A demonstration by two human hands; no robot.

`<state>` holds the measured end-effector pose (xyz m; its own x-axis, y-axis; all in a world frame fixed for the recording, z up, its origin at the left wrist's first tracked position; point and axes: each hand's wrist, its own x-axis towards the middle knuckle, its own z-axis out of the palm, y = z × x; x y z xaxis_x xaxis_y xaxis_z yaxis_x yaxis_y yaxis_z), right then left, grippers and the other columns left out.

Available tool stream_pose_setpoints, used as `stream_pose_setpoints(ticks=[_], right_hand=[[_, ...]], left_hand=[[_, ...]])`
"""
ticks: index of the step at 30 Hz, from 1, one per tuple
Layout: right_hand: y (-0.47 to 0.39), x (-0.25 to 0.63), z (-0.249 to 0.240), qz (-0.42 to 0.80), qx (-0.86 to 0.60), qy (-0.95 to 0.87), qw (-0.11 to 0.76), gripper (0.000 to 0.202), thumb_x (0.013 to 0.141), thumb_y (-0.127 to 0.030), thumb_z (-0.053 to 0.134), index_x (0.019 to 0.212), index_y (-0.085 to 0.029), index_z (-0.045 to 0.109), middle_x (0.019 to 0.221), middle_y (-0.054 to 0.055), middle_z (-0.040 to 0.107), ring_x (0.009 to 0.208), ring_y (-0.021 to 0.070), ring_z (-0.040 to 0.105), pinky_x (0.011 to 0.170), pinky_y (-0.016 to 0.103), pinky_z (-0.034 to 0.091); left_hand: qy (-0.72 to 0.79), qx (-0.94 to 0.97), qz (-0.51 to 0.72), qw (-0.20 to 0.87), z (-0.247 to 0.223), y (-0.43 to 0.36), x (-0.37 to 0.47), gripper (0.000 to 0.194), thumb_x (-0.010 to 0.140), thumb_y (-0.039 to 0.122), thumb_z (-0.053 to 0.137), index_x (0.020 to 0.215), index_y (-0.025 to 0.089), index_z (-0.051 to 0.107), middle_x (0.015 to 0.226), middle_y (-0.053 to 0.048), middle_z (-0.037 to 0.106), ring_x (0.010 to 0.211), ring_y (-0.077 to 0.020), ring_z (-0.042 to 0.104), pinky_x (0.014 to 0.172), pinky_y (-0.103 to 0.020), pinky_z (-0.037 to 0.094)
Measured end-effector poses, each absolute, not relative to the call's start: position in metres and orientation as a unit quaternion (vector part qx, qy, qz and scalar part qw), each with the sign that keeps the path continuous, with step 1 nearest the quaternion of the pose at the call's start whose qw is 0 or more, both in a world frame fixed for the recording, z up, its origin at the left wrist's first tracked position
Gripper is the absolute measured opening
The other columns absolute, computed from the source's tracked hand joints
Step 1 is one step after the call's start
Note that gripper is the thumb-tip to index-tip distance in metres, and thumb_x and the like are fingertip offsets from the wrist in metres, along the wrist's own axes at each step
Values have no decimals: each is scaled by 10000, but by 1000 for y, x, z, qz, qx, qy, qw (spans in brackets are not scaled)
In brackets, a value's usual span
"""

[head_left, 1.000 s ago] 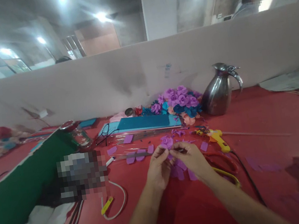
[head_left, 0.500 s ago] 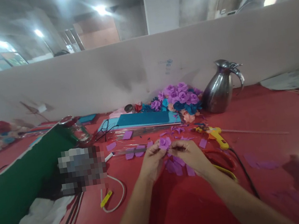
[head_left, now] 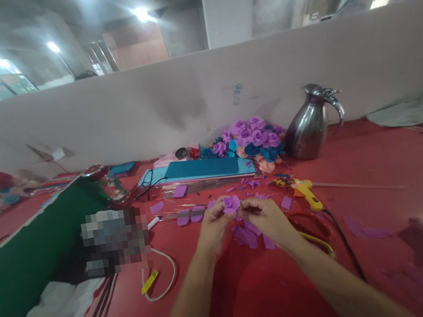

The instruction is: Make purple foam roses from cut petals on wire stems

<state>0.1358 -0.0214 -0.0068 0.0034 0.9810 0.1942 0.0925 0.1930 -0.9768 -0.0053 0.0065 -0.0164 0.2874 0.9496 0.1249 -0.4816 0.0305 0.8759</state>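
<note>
A small purple paper flower (head_left: 231,205) is pinched between the thumb and fingers of my left hand (head_left: 214,228). From the other side, the fingers of my right hand (head_left: 264,218) are closed at the flower's right edge, seemingly on an outer petal. Loose purple paper petals (head_left: 247,235) lie on the table just below my hands. Behind and to the left are more cut purple pieces (head_left: 197,214). To the right rests a yellow glue gun (head_left: 309,194), and red-handled scissors (head_left: 317,225) lie partly behind my right forearm.
Finished purple, blue and peach flowers (head_left: 251,136) are heaped by the back panel, beside a steel jug (head_left: 306,128). Teal paper sheets (head_left: 202,168) and eyeglasses (head_left: 150,185) lie left of them. A green panel (head_left: 31,259), a glass jar (head_left: 110,187) and cables (head_left: 174,270) occupy the left.
The flower has shifted and turned slightly to the left in my fingers. Both hands stay nearly in place, and the rest of the table looks the same.
</note>
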Motion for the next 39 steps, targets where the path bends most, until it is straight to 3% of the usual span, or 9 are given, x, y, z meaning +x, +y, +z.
stream_pose_setpoints(ticks=[7,13,18,23,29,35,39], right_hand=[[-21,137,-6,403,-473,-581,526,131,711,-271,623,734,-233,746,748,10,716,734,197,614,724,318,448],[-25,135,-1,369,-497,-562,549,117,700,-276,646,780,-218,708,792,33,710,736,196,611,714,323,449],[-25,141,2,398,-471,-497,610,116,725,-310,651,778,-209,631,770,21,653,709,169,589,686,298,459],[-25,136,2,412,-470,-516,585,133,694,-289,668,796,-206,645,783,24,671,747,176,606,702,303,474],[-34,124,3,325,-503,-555,578,149,712,-222,647,857,-206,675,833,33,711,795,193,636,765,326,487],[-36,127,-2,193,-506,-619,568,162,795,-180,586,866,-248,715,856,38,736,830,210,651,797,358,483],[-39,126,-3,145,-487,-642,574,165,793,-178,602,842,-275,725,868,39,741,842,223,651,824,380,469]], left_hand=[[243,540,518,617,-3,5,-10,22,695,166,747,698,186,739,870,-50,589,833,-156,546,761,-242,444],[244,557,537,585,0,6,-13,16,697,173,745,704,187,749,904,-67,617,865,-175,572,778,-249,460],[299,495,548,604,-4,6,-11,134,661,135,764,778,198,755,792,-38,692,769,-160,610,758,-250,482],[287,363,577,672,-9,5,-3,173,599,171,816,746,187,726,784,-5,711,758,-122,628,765,-223,485],[270,248,515,775,-13,0,4,250,513,193,870,683,172,688,658,33,674,622,-77,606,649,-191,479],[254,266,525,767,-16,2,4,261,514,164,859,722,168,702,708,12,703,704,-105,636,718,-221,487],[259,278,538,753,-18,2,3,203,537,134,831,689,162,700,701,1,701,657,-101,621,688,-223,475]])
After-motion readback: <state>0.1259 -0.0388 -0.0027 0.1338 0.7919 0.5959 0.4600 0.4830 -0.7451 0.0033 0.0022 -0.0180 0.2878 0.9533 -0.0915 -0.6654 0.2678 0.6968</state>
